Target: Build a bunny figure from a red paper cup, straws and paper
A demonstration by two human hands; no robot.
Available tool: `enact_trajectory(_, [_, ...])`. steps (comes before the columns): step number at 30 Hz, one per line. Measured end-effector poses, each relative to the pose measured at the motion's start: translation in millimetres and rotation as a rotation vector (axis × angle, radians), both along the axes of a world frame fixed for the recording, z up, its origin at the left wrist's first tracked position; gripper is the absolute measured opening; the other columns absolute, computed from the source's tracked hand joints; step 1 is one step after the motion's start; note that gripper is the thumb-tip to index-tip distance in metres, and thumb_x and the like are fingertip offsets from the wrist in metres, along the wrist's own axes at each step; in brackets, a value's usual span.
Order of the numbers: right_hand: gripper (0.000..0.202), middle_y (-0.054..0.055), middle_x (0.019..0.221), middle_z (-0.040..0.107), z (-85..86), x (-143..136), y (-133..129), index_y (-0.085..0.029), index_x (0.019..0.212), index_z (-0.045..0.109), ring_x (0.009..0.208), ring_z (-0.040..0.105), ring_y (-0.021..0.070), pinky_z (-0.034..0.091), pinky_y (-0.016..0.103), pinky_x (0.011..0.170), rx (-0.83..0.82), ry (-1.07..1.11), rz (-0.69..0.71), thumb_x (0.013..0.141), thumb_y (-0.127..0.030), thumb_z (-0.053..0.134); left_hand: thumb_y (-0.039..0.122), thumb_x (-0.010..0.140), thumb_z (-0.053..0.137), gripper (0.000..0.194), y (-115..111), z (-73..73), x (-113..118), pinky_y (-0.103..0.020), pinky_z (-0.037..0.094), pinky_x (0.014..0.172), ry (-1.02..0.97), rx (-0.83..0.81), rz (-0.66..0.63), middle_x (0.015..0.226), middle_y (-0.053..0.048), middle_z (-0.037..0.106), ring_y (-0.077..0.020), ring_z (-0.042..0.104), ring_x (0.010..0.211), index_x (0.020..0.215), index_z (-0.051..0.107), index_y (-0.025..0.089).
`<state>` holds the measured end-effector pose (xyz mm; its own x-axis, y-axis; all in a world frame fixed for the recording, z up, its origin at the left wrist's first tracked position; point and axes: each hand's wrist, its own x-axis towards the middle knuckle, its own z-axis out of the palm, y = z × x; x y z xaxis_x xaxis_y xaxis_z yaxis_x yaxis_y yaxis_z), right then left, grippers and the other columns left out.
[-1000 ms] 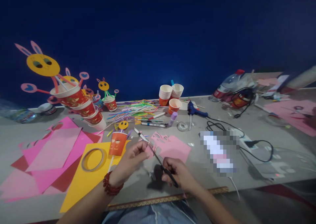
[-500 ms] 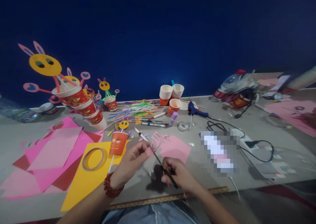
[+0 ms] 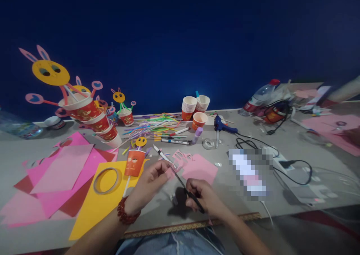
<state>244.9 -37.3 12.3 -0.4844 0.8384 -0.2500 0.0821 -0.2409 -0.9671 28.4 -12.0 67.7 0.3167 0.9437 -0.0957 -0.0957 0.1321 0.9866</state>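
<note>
Left fingers (image 3: 161, 167) pinch a pink piece (image 3: 169, 173); right fingers (image 3: 196, 185) grip scissors (image 3: 179, 179) at it, near centre, the cut seemingly unfinished. Farther left, rabbit cups (image 3: 86, 111) look assembled; a nearer cup figure (image 3: 135, 164) lacks ears.

scissors (image 3: 180, 180) in right hand (image 3: 204, 198) | tape roll (image 3: 95, 180) on card (image 3: 87, 210) | cups (image 3: 189, 108) between straws (image 3: 156, 124) and glue gun (image 3: 221, 126)

A grey table (image 3: 17, 150) carries paper (image 3: 66, 168), straws (image 3: 160, 123), cups (image 3: 199, 120).
</note>
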Motion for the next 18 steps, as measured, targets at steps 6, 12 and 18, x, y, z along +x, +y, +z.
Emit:
enact_trajectory(6, [0.062, -0.009, 0.051, 0.042, -0.3, 1.8, 1.8, -0.021, 0.066, 0.042, 0.04, 0.042, 0.0075, 0.028, 0.019, 0.04, 0.006, -0.004, 0.016, 0.058, -0.07, 0.079, 0.036, 0.082, 0.069, 0.024, 1.2, -3.1, -1.5, -0.027, 0.041, 0.077, 0.02, 0.01, 0.014, 0.091, -0.004, 0.061, -0.0184, 0.054, 0.089, 0.073, 0.055, 0.019])
enact_trajectory(12, [0.059, -0.009, 0.051, 0.043, -3.9, 2.2, 1.4, -0.021, 0.066, 0.043, 0.04, 0.042, 0.007, 0.027, 0.019, 0.041, 0.026, -0.02, 0.002, 0.061, -0.067, 0.079, 0.036, 0.084, 0.069, 0.024, 0.7, -4.2, -0.1, -0.027, 0.041, 0.076, 0.01, 0.031, 0.037, 0.09, -0.004, 0.062, -0.0184, 0.055, 0.089, 0.073, 0.055, 0.019])
enact_trajectory(18, [0.057, -0.009, 0.05, 0.044, -4.0, 1.4, -1.2, -0.021, 0.066, 0.042, 0.041, 0.043, 0.0075, 0.027, 0.019, 0.041, 0.02, -0.025, -0.012, 0.063, -0.063, 0.08, 0.037, 0.082, 0.07, 0.025, 0.1, -2.3, 1.3, -0.027, 0.042, 0.076, -0.013, 0.039, 0.086, 0.088, -0.004, 0.062, -0.0182, 0.055, 0.086, 0.072, 0.057, 0.018])
